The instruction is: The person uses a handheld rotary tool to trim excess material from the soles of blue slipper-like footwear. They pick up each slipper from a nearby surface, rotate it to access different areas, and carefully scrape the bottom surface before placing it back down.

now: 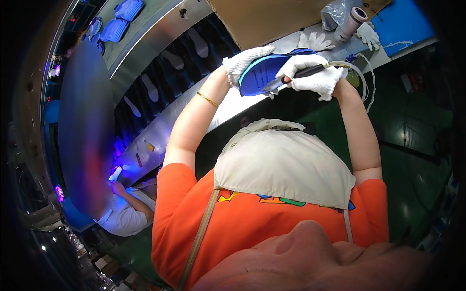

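Note:
A blue shoe sole with a lighter turquoise edge is held up over the bench edge. My left hand, in a white knit glove, wraps round its left side. My right hand, also gloved with a bare fingertip showing, grips a black-handled tool. The tool's pale, pointed tip lies at the near edge of the sole; whether it touches cannot be made out. A pale cable loops down beside my right wrist.
Left of the bench, a dark conveyor carries several pale soles. Blue shoe parts lie at the far left. A cardboard box, spare gloves, a pink bottle and a blue board stand behind. A co-worker sits left under blue light.

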Motion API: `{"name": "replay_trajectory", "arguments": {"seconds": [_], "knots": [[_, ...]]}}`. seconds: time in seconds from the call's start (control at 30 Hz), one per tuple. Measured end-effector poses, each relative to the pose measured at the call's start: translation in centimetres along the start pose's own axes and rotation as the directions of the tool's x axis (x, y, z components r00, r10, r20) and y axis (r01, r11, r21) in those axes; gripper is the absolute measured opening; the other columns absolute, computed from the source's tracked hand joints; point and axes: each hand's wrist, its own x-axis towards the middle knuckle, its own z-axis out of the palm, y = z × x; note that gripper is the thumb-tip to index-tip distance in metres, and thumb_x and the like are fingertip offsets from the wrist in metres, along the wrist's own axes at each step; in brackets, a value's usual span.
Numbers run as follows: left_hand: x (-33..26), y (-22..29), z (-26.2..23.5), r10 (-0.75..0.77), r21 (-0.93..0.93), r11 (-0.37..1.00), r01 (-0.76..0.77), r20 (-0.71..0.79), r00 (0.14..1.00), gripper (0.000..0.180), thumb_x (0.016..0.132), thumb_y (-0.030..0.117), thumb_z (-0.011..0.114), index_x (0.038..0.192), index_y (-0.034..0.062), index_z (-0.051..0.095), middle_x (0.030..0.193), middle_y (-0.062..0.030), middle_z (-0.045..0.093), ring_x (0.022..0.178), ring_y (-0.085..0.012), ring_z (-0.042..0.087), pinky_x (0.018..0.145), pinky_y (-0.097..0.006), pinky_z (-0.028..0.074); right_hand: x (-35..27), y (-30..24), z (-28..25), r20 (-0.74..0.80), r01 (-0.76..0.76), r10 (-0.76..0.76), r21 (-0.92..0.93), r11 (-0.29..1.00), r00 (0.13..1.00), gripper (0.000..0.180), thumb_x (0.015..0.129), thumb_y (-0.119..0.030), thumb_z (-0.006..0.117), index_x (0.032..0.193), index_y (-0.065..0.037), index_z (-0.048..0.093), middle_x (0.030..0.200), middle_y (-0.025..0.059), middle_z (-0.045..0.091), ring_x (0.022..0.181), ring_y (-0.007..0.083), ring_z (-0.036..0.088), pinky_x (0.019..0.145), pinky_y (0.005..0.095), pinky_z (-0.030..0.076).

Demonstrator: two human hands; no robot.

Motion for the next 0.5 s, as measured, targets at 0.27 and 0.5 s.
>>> {"name": "replay_trajectory", "arguments": {"seconds": [0.27, 0.5], "knots": [[-0.8, 0.1, -0.4, 0.066, 0.041, 0.997, -0.065, -0.022, 0.998, 0.063, 0.088, 0.05, 0.052, 0.126, 0.0, 0.046, 0.108, -0.0245, 0.059, 0.084, -0.0327, 0.066, 0.066, -0.046, 0.058, -1.2, -0.7, -2.2, 0.046, -0.232, 0.24, -0.135, 0.963, 0.97, 0.013, 0.069, -0.003, 0.063, 0.081, -0.006, 0.064, 0.087, 0.0037, 0.065, 0.079, 0.0132, 0.06, 0.074, 0.0255, 0.049], [-0.2, -1.6, 0.2, 0.552, -0.372, 0.781, -0.501, 0.036, 0.833, 0.065, 0.093, 0.054, 0.035, 0.13, 0.002, 0.042, 0.115, -0.0225, 0.057, 0.1, -0.0321, 0.061, 0.086, -0.043, 0.052, -0.1, -0.3, 3.7, -0.428, 0.197, -0.108, 0.168, 0.966, 0.897, 0.007, 0.077, 0.002, 0.064, 0.084, -0.001, 0.064, 0.084, 0.0055, 0.065, 0.076, 0.0114, 0.061, 0.069, 0.0245, 0.05]]}}
